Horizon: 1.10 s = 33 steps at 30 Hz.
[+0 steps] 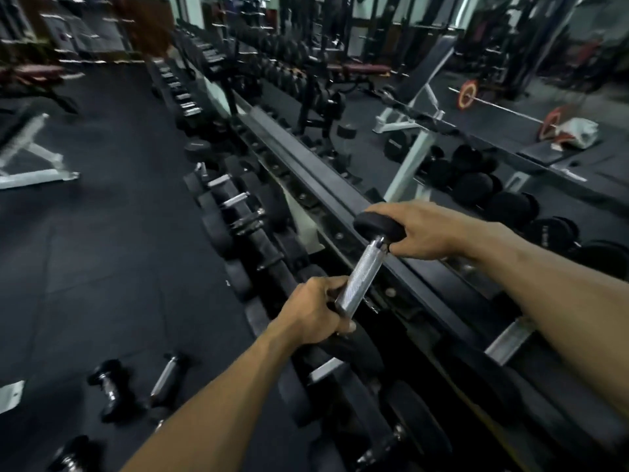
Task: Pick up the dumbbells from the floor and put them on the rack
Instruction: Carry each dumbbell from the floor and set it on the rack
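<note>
I hold one dumbbell (pixel 360 274) with a knurled chrome handle and black round heads, tilted over the top rail of the long black rack (pixel 306 172). My left hand (pixel 313 311) grips its near end, hiding that head. My right hand (pixel 425 229) is wrapped over the far black head. Three more dumbbells lie on the dark floor at the lower left: one (pixel 109 390) beside another (pixel 168 378), and a third (pixel 69 454) at the frame's bottom edge.
The rack runs diagonally from bottom right to top centre, with several dumbbells on its lower tier (pixel 235 206). A mirror behind it reflects benches and a barbell. A white bench frame (pixel 30 165) stands on the rubber floor at the left.
</note>
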### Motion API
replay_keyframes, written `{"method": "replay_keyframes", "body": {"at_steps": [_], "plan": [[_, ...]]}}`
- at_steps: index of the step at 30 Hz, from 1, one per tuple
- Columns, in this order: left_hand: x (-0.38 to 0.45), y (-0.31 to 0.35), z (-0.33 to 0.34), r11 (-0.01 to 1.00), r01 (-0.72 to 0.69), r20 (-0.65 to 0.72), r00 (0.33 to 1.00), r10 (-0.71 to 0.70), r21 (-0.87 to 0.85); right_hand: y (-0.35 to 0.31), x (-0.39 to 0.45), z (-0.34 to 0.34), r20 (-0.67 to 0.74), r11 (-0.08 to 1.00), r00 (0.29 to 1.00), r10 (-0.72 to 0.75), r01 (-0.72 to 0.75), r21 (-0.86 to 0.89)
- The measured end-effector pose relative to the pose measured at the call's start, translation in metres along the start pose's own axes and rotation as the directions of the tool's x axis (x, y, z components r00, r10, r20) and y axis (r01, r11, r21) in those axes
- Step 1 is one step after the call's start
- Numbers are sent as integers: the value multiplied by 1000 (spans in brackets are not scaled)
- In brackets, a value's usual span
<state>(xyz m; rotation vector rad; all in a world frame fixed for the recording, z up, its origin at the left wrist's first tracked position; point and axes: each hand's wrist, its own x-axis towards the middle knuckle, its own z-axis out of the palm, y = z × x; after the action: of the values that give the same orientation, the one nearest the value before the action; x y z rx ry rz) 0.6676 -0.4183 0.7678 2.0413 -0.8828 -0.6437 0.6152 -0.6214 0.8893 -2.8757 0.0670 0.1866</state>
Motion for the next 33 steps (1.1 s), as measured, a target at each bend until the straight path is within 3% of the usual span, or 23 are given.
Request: {"method": "replay_keyframes", "body": {"at_steps": [6,14,26,33], "plan": [[107,35,52,1000,13,123,992,-15,21,123,6,-1,-26,993,994,111,-110,42],[207,41,94,994,35,217,974,-58,108,228,26,13,8,963,976,218,-216,163],[248,14,113,980,187,299,934,-197,63,273,56,59,94,921,953,286,-301,248],[237,22,104,990,103,311,942,-130,100,264,59,55,142,923,932,333,-353,152]]}}
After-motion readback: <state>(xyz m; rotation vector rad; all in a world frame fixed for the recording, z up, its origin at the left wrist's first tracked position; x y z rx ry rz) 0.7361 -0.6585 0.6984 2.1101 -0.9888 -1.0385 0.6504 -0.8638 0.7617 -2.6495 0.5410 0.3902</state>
